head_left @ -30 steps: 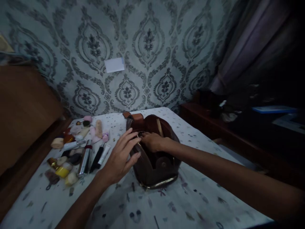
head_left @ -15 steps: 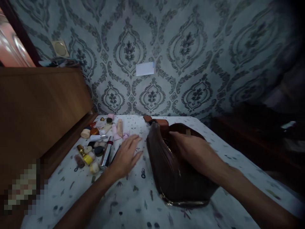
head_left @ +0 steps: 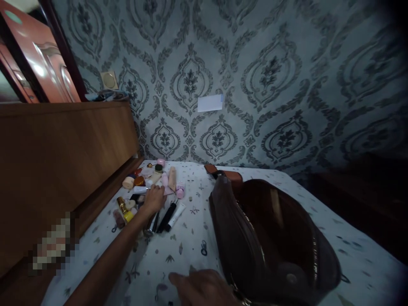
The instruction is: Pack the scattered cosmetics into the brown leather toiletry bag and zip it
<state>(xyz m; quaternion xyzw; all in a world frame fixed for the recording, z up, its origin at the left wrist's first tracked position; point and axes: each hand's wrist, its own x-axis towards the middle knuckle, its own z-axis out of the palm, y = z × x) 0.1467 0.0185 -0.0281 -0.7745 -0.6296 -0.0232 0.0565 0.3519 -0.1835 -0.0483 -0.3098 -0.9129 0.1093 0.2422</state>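
Note:
My left hand (head_left: 155,197) reaches down among small cosmetics on the patterned cloth (head_left: 188,255). Its fingers are bent and closed near the upper end of a silver tube (head_left: 149,227); what they grip is hidden. Beside them lie a black tube (head_left: 167,216), a white tube (head_left: 176,216) and a small pink bottle (head_left: 180,191). At the bottom edge, my right hand (head_left: 204,289) is partly cut off, one finger stretched leftward, and nothing shows in it. To its right a dark brown bag (head_left: 229,229) gapes wide, its brown lining visible.
A brown strap piece (head_left: 234,176) lies behind the bag. Along the left runs a wooden panel (head_left: 70,144). The patterned wall (head_left: 255,85) with a white paper (head_left: 210,103) closes off the back. More jars and bottles, including a yellow one (head_left: 128,216), lie at the left.
My right hand has come out of the bag and down to the front edge. My left hand has moved onto the cosmetics and closed, uncovering the black and white tubes. The view has shifted.

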